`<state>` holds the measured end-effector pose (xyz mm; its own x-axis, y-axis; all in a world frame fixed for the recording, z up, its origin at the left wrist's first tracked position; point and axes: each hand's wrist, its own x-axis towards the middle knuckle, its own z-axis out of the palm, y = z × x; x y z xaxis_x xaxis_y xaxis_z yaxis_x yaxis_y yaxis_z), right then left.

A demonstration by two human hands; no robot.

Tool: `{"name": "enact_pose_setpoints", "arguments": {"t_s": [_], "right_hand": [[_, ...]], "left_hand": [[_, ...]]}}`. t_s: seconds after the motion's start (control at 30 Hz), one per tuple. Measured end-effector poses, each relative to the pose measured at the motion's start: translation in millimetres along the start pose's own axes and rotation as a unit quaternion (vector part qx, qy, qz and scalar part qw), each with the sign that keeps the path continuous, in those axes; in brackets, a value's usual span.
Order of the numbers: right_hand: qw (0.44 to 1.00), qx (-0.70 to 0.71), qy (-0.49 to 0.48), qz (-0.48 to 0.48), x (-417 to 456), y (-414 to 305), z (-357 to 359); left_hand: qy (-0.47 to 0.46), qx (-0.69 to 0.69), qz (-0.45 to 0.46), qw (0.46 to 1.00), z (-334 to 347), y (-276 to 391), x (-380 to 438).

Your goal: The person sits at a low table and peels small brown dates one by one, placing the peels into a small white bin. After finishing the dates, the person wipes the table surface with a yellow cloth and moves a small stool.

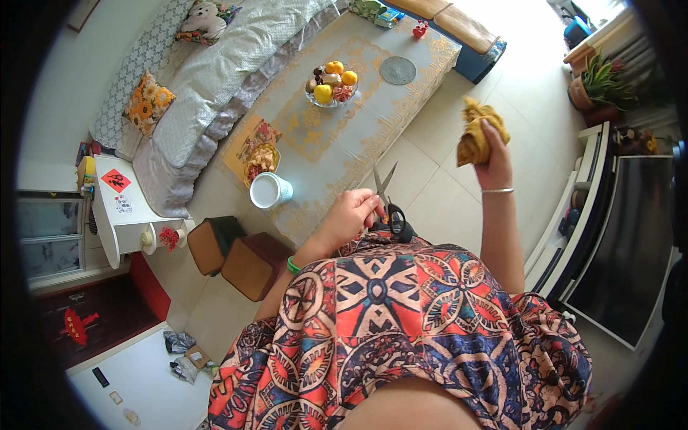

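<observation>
My left hand (352,210) is closed around a pair of scissors (382,185), close to the pivot. The blades stand apart and point away from me, while the black handle loop shows beside my fingers. Off to the right, my right hand (495,167) grips a bunched yellow-brown cloth (481,134) above the tiled floor. Nearest to my left hand is a long table (333,156) under a gold-patterned cover. At its near end are a white lidded tub (266,191) and a dish of wrapped snacks (263,158).
A glass fruit bowl (332,102) and a round grey mat (398,71) lie farther along the table. Two stools (252,266) stand left of me, near a covered sofa (215,91). A television (618,242) and a potted plant (596,80) are at the right.
</observation>
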<state>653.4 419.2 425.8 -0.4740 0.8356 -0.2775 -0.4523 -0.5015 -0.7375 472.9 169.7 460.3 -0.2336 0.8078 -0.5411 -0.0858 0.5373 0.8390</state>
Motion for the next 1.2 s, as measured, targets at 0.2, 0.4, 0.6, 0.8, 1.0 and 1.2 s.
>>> {"name": "enact_pose_setpoints", "arguments": {"t_s": [0.2,0.4,0.6,0.8,1.0,1.2], "right_hand": [[0.976,0.068,-0.110,0.177,0,53,19],[0.947,0.058,-0.177,0.262,-17,70,40],[0.972,-0.076,-0.095,0.199,-2,102,65],[0.985,-0.108,-0.009,0.131,13,101,59],[0.989,-0.104,0.084,0.056,111,44,8],[0.983,-0.080,0.064,0.151,164,161,24]], "left_hand": [[-0.015,-0.092,-0.017,0.996,-4,14,53],[-0.003,0.089,-0.020,0.996,-6,13,74],[0.031,0.314,0.075,0.946,-7,-9,98],[0.004,0.269,0.061,0.961,-3,-10,86],[0.040,0.041,0.016,0.998,-27,-49,77],[0.132,-0.411,-0.098,0.897,-107,-85,143]]}}
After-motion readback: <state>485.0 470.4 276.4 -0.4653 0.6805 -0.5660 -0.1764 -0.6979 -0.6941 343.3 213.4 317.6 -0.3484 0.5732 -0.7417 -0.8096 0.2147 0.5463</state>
